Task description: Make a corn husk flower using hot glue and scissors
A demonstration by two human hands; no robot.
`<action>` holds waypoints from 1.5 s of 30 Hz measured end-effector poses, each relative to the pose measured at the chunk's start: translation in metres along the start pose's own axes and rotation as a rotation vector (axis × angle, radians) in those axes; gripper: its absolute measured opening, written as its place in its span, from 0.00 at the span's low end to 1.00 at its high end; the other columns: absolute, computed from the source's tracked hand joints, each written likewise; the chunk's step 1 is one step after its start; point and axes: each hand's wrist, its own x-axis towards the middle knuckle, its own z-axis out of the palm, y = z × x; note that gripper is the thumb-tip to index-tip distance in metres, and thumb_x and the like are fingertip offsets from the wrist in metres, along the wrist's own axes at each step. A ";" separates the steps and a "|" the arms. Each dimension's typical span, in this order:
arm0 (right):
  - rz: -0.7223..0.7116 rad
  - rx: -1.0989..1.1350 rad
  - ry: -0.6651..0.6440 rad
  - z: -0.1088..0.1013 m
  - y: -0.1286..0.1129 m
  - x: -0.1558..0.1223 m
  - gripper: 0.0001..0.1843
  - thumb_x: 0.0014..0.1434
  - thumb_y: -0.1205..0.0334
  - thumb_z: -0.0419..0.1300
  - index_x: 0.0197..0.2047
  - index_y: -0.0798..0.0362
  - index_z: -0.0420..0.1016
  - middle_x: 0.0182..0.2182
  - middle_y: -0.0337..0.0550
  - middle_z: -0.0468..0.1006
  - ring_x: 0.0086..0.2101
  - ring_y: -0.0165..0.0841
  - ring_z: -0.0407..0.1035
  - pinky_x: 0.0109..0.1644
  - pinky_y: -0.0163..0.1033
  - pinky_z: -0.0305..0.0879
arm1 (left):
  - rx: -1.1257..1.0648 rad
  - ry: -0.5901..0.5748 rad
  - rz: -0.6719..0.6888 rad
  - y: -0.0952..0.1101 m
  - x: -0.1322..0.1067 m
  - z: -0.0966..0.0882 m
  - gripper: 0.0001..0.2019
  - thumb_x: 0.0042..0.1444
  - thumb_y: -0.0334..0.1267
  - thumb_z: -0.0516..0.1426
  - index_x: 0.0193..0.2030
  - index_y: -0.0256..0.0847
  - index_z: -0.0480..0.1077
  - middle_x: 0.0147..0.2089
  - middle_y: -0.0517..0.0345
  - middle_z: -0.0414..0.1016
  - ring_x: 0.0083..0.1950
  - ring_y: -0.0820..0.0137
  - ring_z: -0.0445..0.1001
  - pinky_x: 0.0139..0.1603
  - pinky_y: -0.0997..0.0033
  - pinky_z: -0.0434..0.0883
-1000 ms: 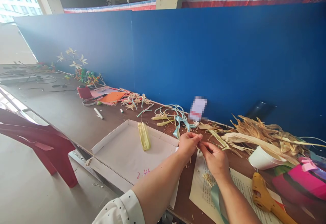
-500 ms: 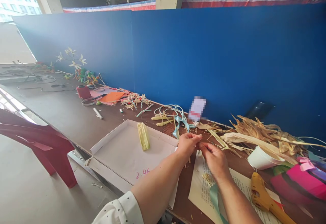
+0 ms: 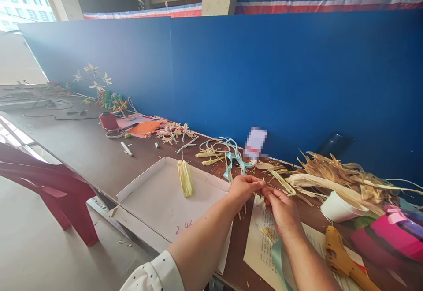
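Head view: left hand (image 3: 244, 190) and right hand (image 3: 282, 210) meet above the surface (image 3: 95, 145), fingertips pinched narrow on a small pale piece (image 3: 263, 180), mostly hidden; the double pinch presumably gives fine control. Husk bundle (image 3: 185, 180) lies in the shallow tray (image 3: 148, 205), likely kept apart from clutter. Glue gun (image 3: 340, 255) rests over the printed sheet (image 3: 257, 251), probably against drips.

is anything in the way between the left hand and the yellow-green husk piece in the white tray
Only the low wall of the white tray, at the far right corner beside the left hand. Nothing else visible stands between that hand and the yellow-green husk piece.
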 end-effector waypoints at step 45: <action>-0.106 -0.157 0.057 -0.014 -0.002 0.006 0.20 0.49 0.41 0.59 0.33 0.51 0.76 0.17 0.40 0.72 0.19 0.34 0.64 0.21 0.38 0.57 | 0.125 -0.182 -0.041 -0.016 0.005 0.003 0.16 0.38 0.32 0.65 0.33 0.37 0.65 0.20 0.63 0.70 0.21 0.77 0.66 0.25 0.77 0.62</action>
